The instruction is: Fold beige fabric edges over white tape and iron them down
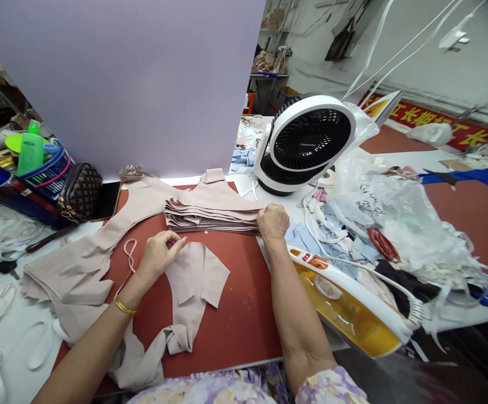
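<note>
A stack of folded beige fabric pieces (pixel 214 210) lies on the reddish-brown mat (pixel 244 297). At the stack's right end is my right hand (pixel 273 220), its fingers closed on the fabric edge. My left hand (pixel 162 252) is in front of the stack's left end, thumb and fingers pinched together at the top of a loose beige piece (pixel 189 280); what lies between the fingertips is too small to make out. More beige pieces (pixel 76 266) spread in layers to the left. A thin pink strap (pixel 129 255) loops beside my left wrist.
An iron with an amber tank (pixel 345 303) lies right of my right forearm. Behind it are a fan (pixel 311 140), fabric scraps and plastic bags (pixel 374 207). At the left are a brown pouch (pixel 82 191), a phone (pixel 106 200) and a basket (pixel 50 174). A purple panel (pixel 122 78) stands behind.
</note>
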The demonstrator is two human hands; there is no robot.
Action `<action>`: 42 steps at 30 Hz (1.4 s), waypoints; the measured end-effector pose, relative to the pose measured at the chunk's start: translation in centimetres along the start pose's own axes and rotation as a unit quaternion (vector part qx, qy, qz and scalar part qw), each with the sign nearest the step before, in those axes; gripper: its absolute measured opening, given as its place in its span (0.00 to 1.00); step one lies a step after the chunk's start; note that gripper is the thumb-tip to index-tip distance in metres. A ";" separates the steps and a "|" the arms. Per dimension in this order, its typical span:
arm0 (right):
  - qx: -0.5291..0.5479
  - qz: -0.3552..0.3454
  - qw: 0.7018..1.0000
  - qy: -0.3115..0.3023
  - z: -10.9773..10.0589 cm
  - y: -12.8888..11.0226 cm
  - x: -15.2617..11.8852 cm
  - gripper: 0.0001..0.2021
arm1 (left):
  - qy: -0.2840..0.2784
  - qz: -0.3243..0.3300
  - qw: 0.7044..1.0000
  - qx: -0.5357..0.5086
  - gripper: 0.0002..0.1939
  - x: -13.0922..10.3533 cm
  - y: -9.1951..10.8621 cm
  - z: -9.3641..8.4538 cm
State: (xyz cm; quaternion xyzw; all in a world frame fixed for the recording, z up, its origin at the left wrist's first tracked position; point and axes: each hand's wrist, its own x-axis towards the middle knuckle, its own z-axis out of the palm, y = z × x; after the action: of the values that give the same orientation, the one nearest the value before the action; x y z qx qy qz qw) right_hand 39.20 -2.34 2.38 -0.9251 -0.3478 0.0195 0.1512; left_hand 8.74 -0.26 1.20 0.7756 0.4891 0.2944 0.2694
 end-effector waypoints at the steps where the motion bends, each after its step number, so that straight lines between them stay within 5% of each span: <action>1: 0.001 -0.002 1.000 0.001 0.0 0.0 0.0 0.19 | 0.005 -0.009 1.000 0.003 0.14 -0.3 0.1 -0.5; 9: 0.029 -0.033 0.999 -0.003 -1.0 1.1 -1.4 0.15 | 0.041 -0.117 0.990 -0.064 0.19 -2.0 -1.3 -4.4; 16: 0.104 -0.207 0.971 0.054 -1.9 4.4 -9.1 0.09 | 0.045 -0.141 0.976 -0.160 0.21 -2.4 -0.2 -7.3; 24: 0.173 -0.380 0.908 0.032 -1.0 9.5 -16.8 0.10 | -0.171 -0.108 0.978 -0.044 0.13 -4.8 1.8 -3.1; 32: 0.183 -0.481 0.855 -0.060 0.6 7.2 -19.9 0.10 | -0.191 -0.083 0.967 0.147 0.06 -6.4 1.9 -1.9; 37: 0.154 -0.533 0.828 -0.088 1.5 5.2 -20.5 0.12 | -0.213 -0.072 0.972 0.070 0.05 -7.4 2.6 -0.8; 42: 0.197 -0.522 0.827 -0.061 0.6 6.2 -19.9 0.09 | -0.244 -0.049 0.968 0.014 0.05 -5.9 4.2 1.0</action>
State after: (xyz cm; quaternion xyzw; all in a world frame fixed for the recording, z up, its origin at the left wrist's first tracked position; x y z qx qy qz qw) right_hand 27.94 -19.49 -1.41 -0.5528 -0.7765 0.0623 0.2961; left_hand 9.97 -7.43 2.34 0.8026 0.4502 0.0757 0.3839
